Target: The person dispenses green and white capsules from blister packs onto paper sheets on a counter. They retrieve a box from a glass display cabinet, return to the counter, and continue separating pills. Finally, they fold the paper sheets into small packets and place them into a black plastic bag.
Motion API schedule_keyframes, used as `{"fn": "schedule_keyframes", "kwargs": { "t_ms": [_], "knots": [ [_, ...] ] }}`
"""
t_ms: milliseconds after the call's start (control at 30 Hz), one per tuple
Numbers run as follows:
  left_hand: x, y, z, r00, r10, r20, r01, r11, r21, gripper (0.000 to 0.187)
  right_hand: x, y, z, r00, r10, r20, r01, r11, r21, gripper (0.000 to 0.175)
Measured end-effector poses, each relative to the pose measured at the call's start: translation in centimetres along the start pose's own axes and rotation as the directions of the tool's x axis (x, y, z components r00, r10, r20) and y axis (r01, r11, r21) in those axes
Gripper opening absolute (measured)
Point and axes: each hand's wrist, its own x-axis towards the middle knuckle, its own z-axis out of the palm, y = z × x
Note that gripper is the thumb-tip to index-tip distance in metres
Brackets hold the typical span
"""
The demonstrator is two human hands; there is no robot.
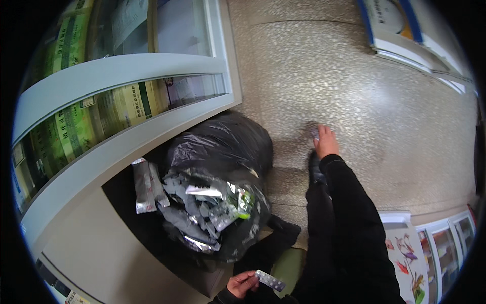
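My left hand (241,283) pinches one end of a silver blister pack (270,280) low in the view, over my lap. Out over the speckled floor, my right hand (327,143) reaches down past my dark shoe (316,170). A small blurred patch shows at its fingertips; whether it is an object in the grasp is not clear. Between the cabinet and my legs stands a large black plastic bag (224,140), its mouth spread. Inside lie torn grey scraps, used blister packs (223,216) and a clear-and-green wrapper (243,201). Silver foil sachets (147,187) rest at its left edge.
A white-framed glass cabinet (133,68) on the left holds several green boxes (72,133). At the upper right is a blue-and-white panel or box (391,22). A white surface with a floral picture (406,258) is at the lower right, beside glass-fronted shelving (444,250).
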Motion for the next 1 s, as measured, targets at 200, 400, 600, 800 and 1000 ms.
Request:
{"fn": "schedule_keyframes", "kwargs": {
  "t_ms": [200,400,600,800,1000],
  "knots": [
    [2.8,-1.1,-0.9,0.999,-0.026,-0.040,0.023,0.998,-0.064,0.026,3.8,0.9,4.6,0.982,0.019,0.186,0.028,0.969,-0.244,0.036],
    [-1.8,-0.1,1.5,0.994,0.105,0.039,-0.100,0.990,-0.104,0.028,-1.7,-4.6,-7.7,0.940,0.324,-0.102,-0.129,0.617,0.776,0.018],
    [-10.4,2.7,3.9,0.944,0.331,0.007,-0.331,0.944,0.001,0.025,-13.9,-19.8,-26.7,0.994,-0.057,0.096,-0.090,0.091,0.992,0.011],
    [-19.2,4.8,4.5,0.680,0.691,-0.244,-0.714,0.700,-0.011,0.023,-23.6,-30.2,-37.7,0.878,-0.471,0.080,0.242,0.583,0.776,0.049],
    [-26.1,1.8,0.3,0.575,0.735,-0.360,-0.818,0.534,-0.216,0.019,-40.9,-37.1,-44.2,0.518,-0.690,0.506,0.044,0.612,0.790,0.031]
  ]
}}
